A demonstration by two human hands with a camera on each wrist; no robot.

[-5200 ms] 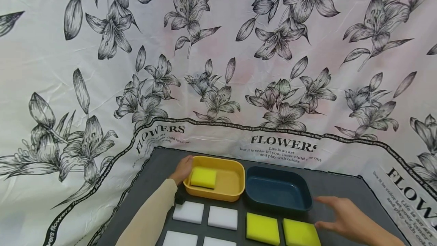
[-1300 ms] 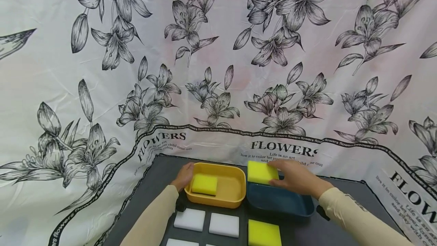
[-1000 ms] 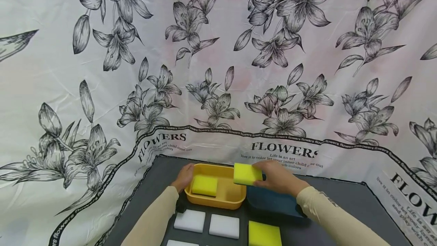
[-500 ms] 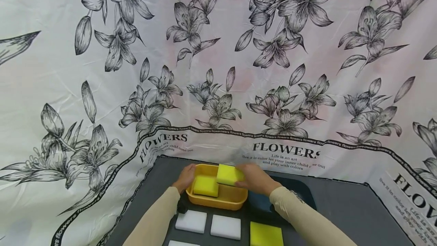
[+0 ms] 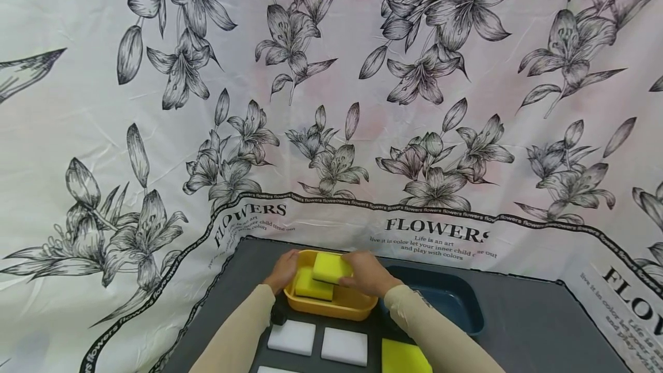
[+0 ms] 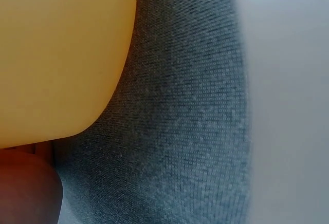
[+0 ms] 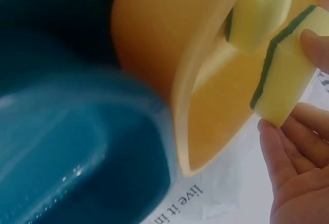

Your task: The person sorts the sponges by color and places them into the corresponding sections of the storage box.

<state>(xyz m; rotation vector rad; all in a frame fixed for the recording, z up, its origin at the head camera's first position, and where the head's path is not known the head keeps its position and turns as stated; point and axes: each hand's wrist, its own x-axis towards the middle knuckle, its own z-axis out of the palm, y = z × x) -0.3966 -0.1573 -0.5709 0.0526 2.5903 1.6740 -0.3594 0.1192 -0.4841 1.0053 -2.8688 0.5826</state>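
Note:
My right hand (image 5: 369, 272) pinches a yellow sponge (image 5: 329, 267) between thumb and fingers, above the yellow tub (image 5: 331, 309). In the right wrist view the held sponge (image 7: 288, 77) shows a dark green scouring layer, and it is tilted, apart from the tub's floor. A second yellow sponge (image 5: 312, 288) lies inside the tub at its left end. At the tub's left rim, my left hand (image 5: 284, 271) grips the edge. The left wrist view shows mostly the tub's outer wall (image 6: 56, 54), with part of a finger (image 6: 25, 188) beneath it.
A dark blue tub (image 5: 466, 304) stands right of the yellow one, partly behind my right forearm. Nearer me lie a white sponge block (image 5: 292, 338), another white block (image 5: 344, 346) and a yellow sponge (image 5: 406, 357). A flower-print cloth (image 5: 331, 85) hangs behind the grey tabletop (image 5: 538, 321).
My right hand picked up a yellow sponge from the right of the table, then carried it leftward over the blue tub to above the yellow tub. My left hand stays at the rim.

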